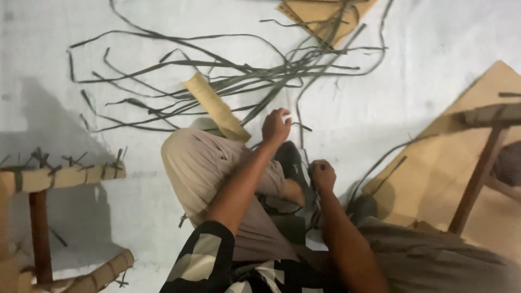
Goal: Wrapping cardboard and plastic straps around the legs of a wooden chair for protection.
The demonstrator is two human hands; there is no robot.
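I sit on a pale floor with my legs bent in beige trousers (pixel 195 163). My left hand (pixel 275 126) is raised in front of my knee, fingers closed around a thin dark strip (pixel 297 126) that leads toward a tangle of strips. My right hand (pixel 322 175) is a closed fist lower down beside my dark shoe (pixel 290 160), pinching another stretch of dark strip that runs down between my legs.
A loose tangle of long dark strips (pixel 217 76) lies spread over the floor ahead, with a tan flat piece (pixel 216 107) among them. Wooden frames bound with strips stand at left (pixel 59 176) and right (pixel 483 157). Tan boards lie at right (pixel 434 179) and top (pixel 320 16).
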